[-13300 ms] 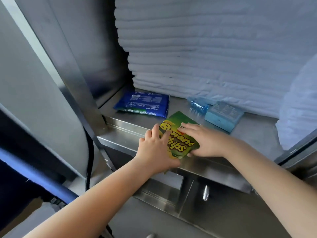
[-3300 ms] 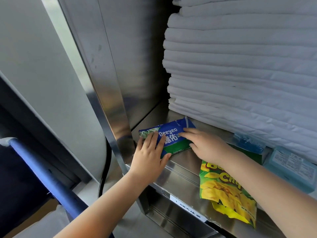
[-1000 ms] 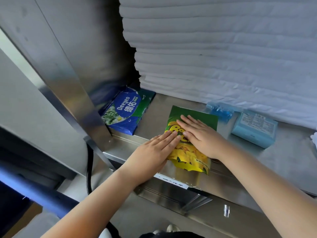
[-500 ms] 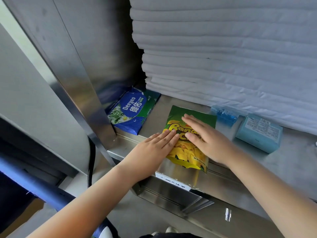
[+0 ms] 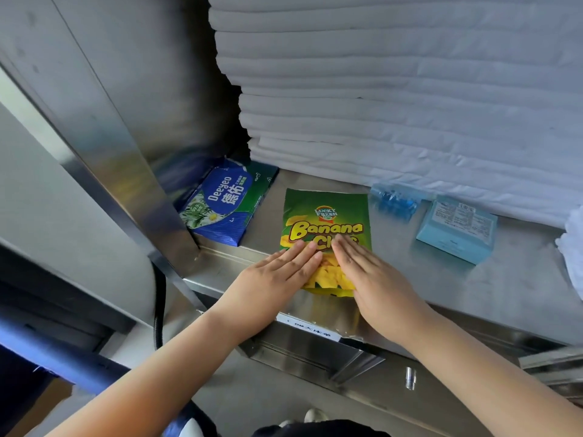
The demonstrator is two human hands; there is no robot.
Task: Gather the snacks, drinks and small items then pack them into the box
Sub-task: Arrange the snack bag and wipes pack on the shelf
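Observation:
A green and yellow banana chips bag [image 5: 326, 216] lies flat on the steel shelf [image 5: 504, 285]. My left hand [image 5: 274, 279] and my right hand [image 5: 375, 285] rest palm-down on its near half, fingers straight and together, gripping nothing. A blue and green wet-wipes pack [image 5: 224, 203] lies at the shelf's left end against the steel side wall. Right of the bag a small blue plastic water bottle [image 5: 392, 201] lies on its side, and a light blue box [image 5: 457, 228] sits beside it. No packing box is in view.
A tall stack of folded white linen [image 5: 394, 99] fills the back of the shelf. More white cloth [image 5: 572, 250] is at the right edge. A steel post [image 5: 120, 159] bounds the left side. A blue bar [image 5: 47, 351] runs at lower left.
Both hands have slid toward me down the banana chips bag, uncovering its printed name. The bag now lies straight on the shelf. The other items have not moved.

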